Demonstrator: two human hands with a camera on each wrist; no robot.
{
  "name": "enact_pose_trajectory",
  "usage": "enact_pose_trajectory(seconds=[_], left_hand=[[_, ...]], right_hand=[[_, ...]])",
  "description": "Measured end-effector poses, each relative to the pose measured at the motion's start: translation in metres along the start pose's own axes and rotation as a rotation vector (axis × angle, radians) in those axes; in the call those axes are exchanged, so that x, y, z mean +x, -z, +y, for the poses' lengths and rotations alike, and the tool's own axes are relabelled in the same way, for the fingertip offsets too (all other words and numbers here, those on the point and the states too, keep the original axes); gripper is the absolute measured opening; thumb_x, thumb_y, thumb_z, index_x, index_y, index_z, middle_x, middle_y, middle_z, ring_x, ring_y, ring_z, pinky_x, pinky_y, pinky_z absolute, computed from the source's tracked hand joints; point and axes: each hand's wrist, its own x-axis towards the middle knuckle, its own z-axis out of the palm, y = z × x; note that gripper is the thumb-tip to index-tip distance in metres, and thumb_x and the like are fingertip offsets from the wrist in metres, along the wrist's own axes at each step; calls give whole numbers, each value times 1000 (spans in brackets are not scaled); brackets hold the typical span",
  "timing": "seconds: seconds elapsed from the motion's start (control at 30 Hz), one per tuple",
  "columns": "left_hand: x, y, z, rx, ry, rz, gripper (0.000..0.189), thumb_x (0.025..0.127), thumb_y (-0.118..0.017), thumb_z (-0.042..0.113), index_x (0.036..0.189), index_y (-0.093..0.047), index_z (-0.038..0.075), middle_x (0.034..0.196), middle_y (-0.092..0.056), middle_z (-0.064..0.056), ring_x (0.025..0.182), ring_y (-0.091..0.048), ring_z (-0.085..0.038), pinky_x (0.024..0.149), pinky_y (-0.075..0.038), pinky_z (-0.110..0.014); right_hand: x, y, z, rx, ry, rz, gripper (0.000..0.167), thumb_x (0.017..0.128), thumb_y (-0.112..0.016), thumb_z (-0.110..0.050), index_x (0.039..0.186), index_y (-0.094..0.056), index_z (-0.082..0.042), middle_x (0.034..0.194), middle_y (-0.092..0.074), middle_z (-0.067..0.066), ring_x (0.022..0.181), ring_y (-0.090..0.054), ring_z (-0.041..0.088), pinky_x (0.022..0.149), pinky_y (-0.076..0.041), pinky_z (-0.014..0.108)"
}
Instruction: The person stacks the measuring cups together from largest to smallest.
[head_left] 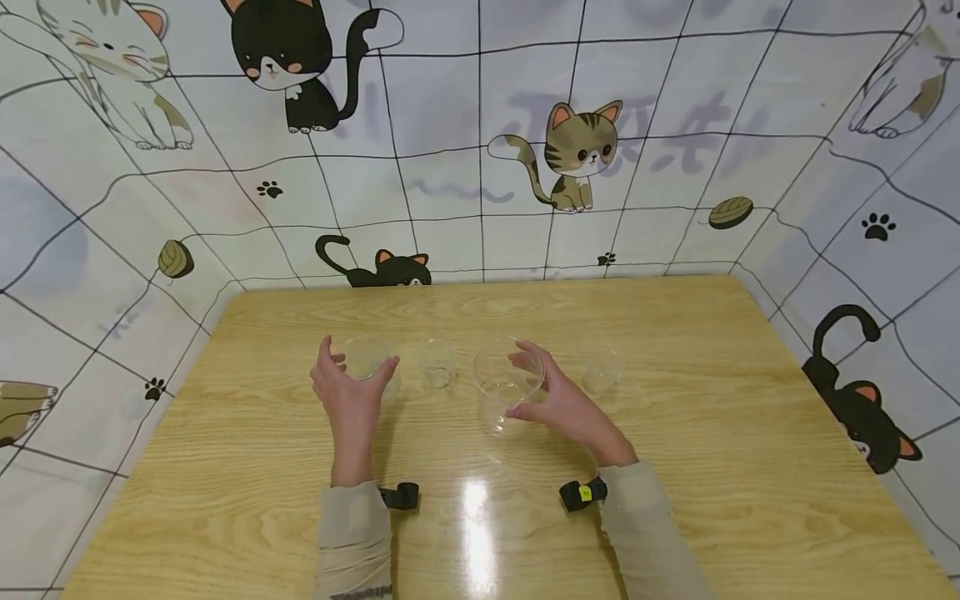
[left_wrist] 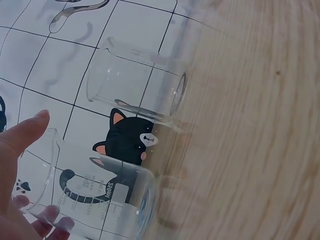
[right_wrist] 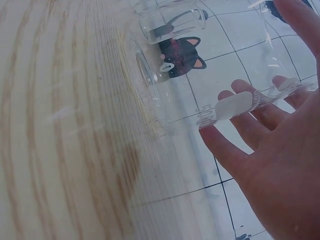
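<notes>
Several clear glass beakers stand in a row across the wooden table. In the head view, my left hand (head_left: 348,396) is around the leftmost beaker (head_left: 366,357), thumb and fingers spread wide. The left wrist view shows that beaker (left_wrist: 107,197) with printed graduations; the thumb looks apart from its rim, with fingertips partly behind the glass. My right hand (head_left: 566,404) holds the largest beaker (head_left: 498,387) by its side, thumb in front and fingers behind. In the right wrist view its white label patch (right_wrist: 234,106) lies before the fingers. Whether its base touches the table I cannot tell.
A smaller beaker (head_left: 438,367) stands between the hands, and another small beaker (head_left: 602,372) stands right of the right hand. White walls (head_left: 450,192) with cat drawings enclose the table (head_left: 720,467) at the back and sides. Both wrists wear black camera mounts (head_left: 401,496).
</notes>
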Motion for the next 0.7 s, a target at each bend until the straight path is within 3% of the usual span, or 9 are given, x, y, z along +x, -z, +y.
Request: enact_pose_trajectory(seconds=[0.37, 0.7], left_hand=[[2, 4, -3, -117, 28, -67, 101, 63, -76, 48, 141, -15, 22, 124, -32, -7, 115, -33, -26, 87, -35, -46], [3, 9, 0, -262, 57, -163, 94, 70, -75, 33, 139, -12, 21, 133, -28, 0, 125, -26, -22, 91, -36, -43]], right_hand=[[2, 0, 2, 16, 18, 5, 95, 71, -75, -27, 142, -13, -19, 141, -30, 7, 128, -28, 28, 98, -26, 52], [2, 0, 1, 8, 37, 2, 94, 72, -75, -25, 142, -13, -19, 141, -29, 8, 128, -27, 27, 99, -24, 52]])
